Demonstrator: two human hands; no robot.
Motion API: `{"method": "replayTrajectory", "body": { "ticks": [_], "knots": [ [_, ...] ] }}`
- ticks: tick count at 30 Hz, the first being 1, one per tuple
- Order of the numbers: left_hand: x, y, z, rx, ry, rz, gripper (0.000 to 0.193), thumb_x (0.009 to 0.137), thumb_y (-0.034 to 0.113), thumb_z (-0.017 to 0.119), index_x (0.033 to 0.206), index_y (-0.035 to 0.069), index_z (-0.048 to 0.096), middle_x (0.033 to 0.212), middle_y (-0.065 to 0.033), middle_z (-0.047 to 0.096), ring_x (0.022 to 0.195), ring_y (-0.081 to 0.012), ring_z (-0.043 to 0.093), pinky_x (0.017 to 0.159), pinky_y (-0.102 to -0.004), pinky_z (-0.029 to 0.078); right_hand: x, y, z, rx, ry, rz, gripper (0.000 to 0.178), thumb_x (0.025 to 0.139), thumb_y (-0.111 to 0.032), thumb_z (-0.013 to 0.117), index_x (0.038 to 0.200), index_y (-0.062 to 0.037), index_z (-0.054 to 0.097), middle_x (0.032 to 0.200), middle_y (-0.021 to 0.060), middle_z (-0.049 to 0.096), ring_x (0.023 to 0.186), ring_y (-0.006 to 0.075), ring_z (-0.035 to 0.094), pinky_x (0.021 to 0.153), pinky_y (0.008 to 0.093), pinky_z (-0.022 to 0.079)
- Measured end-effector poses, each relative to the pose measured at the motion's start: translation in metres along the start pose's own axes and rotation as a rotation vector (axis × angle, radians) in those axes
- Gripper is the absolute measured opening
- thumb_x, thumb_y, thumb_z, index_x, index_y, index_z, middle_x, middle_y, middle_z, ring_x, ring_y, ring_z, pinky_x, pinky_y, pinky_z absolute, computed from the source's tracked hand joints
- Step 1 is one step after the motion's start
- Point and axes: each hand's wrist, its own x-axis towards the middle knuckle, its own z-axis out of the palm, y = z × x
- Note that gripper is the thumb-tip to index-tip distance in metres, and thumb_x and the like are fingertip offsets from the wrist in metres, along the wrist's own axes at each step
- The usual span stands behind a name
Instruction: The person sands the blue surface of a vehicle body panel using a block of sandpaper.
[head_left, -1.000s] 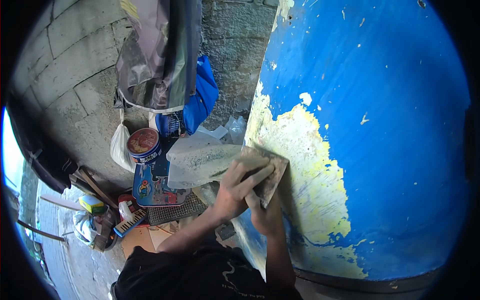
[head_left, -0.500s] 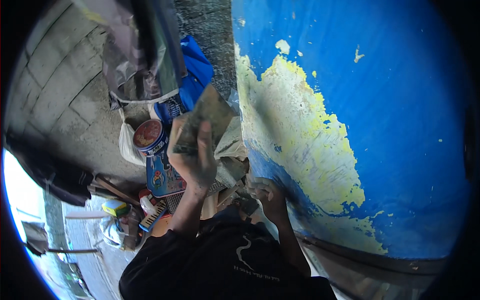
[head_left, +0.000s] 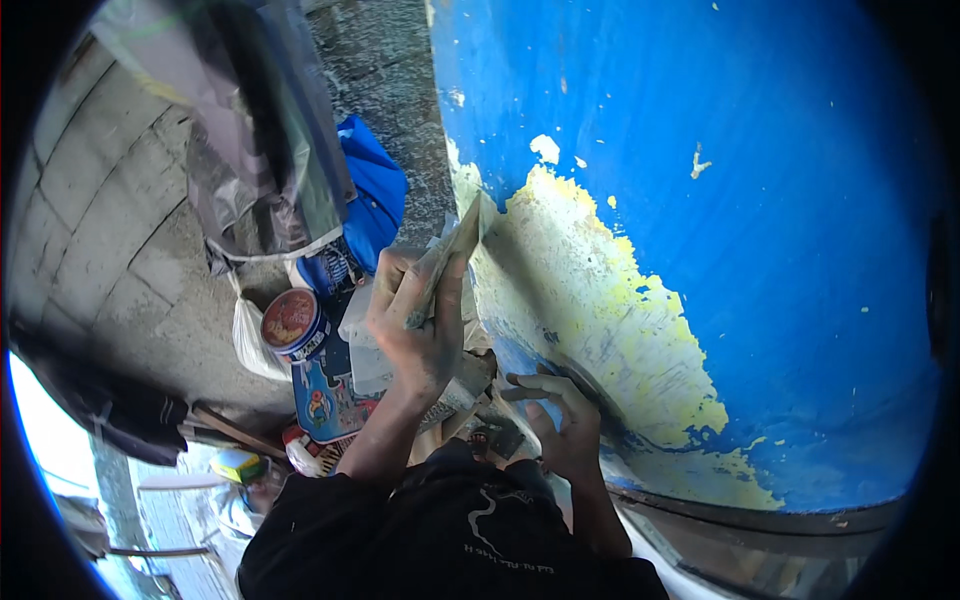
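My left hand [head_left: 412, 345] is closed around a thin, flat, grey-brown scraper [head_left: 458, 245], seen nearly edge-on. Its pointed far corner is beside the left edge of a large blue-painted panel [head_left: 800, 280]; whether it touches cannot be told. Worn paint leaves a whitish patch [head_left: 580, 270] with a ragged yellow border along that side of the panel. Lower down, my right hand [head_left: 572, 430] is empty, fingers bent and apart, close to the panel's lower left part.
Left of my left arm are a round tub [head_left: 293, 322] with a reddish top, a colourful printed board [head_left: 325, 400] and a white bag [head_left: 252, 335]. Beyond them hang grey plastic sheeting [head_left: 265, 190] and blue cloth [head_left: 375, 190]. Paving blocks [head_left: 110, 230] cover the ground at far left.
My left hand has moved right toward the panel's edge and turned the scraper from face-on to edge-on. My right hand has shifted right and down, its fingers spreading. The view has shifted slightly.
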Motion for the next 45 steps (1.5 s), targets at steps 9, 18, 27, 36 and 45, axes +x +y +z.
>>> {"method": "replayTrajectory", "body": {
  "ticks": [9,18,27,36,45],
  "knots": [
    [-0.012,0.012,0.009,0.158,0.014,0.008,0.016,0.079,-0.001,0.069,0.095,0.0,0.068,0.071,-0.0084,0.05,0.062,-0.0161,0.049,0.057,-0.0298,0.041,0.011,-0.018,-0.007,0.038,-0.08,-0.28,0.039,0.091,-0.015,0.057,0.123,0.0047,0.047,0.109,0.0214,0.064,0.11,0.0292,0.06,0.104,0.0438,0.037],
    [-0.053,0.023,-0.011,-0.215,0.037,-0.634,0.023,0.096,0.015,0.056,0.105,-0.005,0.062,0.09,-0.0063,0.065,0.084,-0.0083,0.054,0.075,-0.0262,0.045,-0.011,-0.011,-0.005,0.173,-0.049,-0.253,0.04,0.088,-0.005,0.056,0.125,0.0079,0.045,0.125,0.0258,0.053,0.117,0.0306,0.055,0.1,0.0404,0.043],
    [-0.063,0.045,-0.012,-0.206,-0.414,-0.216,0.055,0.095,0.044,0.048,0.129,0.002,0.052,0.113,-0.0173,0.053,0.1,-0.0293,0.052,0.087,-0.0408,0.043,0.013,-0.019,0.013,-0.318,0.002,-0.508,0.066,0.093,-0.042,0.052,0.138,0.0054,0.037,0.131,0.0264,0.049,0.117,0.0374,0.054,0.098,0.0408,0.043],
    [-0.045,0.046,-0.031,-0.04,-0.525,0.012,0.066,0.072,0.024,0.068,0.134,0.007,0.051,0.126,-0.016,0.049,0.114,-0.0332,0.047,0.097,-0.042,0.039,0.021,-0.032,0.045,0.215,0.207,-0.413,0.062,0.088,-0.035,0.062,0.13,0.0061,0.04,0.114,0.0219,0.058,0.104,0.0297,0.062,0.083,0.039,0.051],
    [-0.039,-0.004,-0.047,-0.426,-0.727,-0.207,0.048,0.079,0.004,0.063,0.126,0.005,0.055,0.131,-0.0187,0.05,0.114,-0.0344,0.055,0.094,-0.0387,0.046,0.028,-0.023,0.05,-0.524,0.754,-0.344,0.016,0.091,-0.011,0.058,0.096,0.0038,0.062,0.081,0.0156,0.065,0.069,0.0267,0.065,0.061,0.0351,0.05]
  ]
}}
